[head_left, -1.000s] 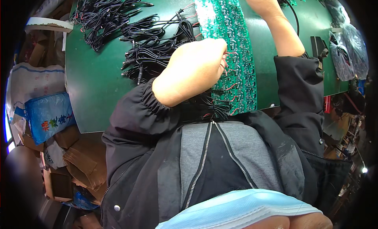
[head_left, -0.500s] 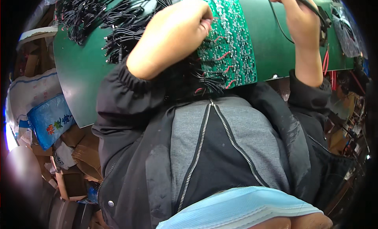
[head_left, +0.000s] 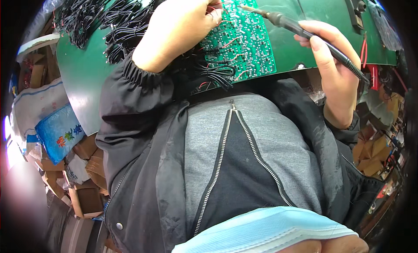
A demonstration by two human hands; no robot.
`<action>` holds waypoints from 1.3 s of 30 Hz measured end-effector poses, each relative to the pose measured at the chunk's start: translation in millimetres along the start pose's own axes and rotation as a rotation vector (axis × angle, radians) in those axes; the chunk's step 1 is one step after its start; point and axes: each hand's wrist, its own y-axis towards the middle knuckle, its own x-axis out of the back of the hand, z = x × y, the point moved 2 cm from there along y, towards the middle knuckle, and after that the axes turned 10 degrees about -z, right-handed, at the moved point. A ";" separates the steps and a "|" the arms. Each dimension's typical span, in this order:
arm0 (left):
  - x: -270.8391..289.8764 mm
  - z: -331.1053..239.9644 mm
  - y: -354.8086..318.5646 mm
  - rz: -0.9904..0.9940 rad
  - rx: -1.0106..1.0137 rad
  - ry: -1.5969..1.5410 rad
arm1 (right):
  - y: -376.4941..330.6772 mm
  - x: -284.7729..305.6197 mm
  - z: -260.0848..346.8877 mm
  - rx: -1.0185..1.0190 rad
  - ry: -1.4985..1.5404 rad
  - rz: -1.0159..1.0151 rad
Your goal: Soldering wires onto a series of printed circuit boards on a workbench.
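A green circuit board, crowded with small parts and short red wires, lies near the bench's front edge. My left hand rests over its left side, thumb and fingers pinched on a thin red wire; the fingertips are partly hidden. In my right hand is a soldering iron, gripped like a pen with its tip pointing left over the board's upper part. Whether the tip touches the board I cannot tell. Black cables join the red wires along the board's left edge, some under my left arm.
Bundles of black cables with plug ends cover the green bench on the left. A dark holder stands at the far right, beside clear plastic bags. Cardboard boxes and a blue packet sit below left.
My right hand has come down from the far right, and the soldering iron now reaches across to the board. My left hand stays at the board's left side.
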 end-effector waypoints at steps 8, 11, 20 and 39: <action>-1.3 -2.4 -0.3 0.028 -0.030 0.047 | 2.8 -6.2 -4.8 -0.077 0.053 0.007; -1.7 -0.2 0.5 0.034 -0.023 0.053 | 5.4 -8.2 -6.2 -0.092 0.059 0.027; -8.6 8.8 -6.2 -0.075 -0.133 0.112 | 7.6 -11.7 -3.8 -0.082 0.012 -0.049; -9.5 12.2 -7.5 -0.100 -0.199 0.121 | 12.6 -18.2 5.8 -0.087 -0.031 0.032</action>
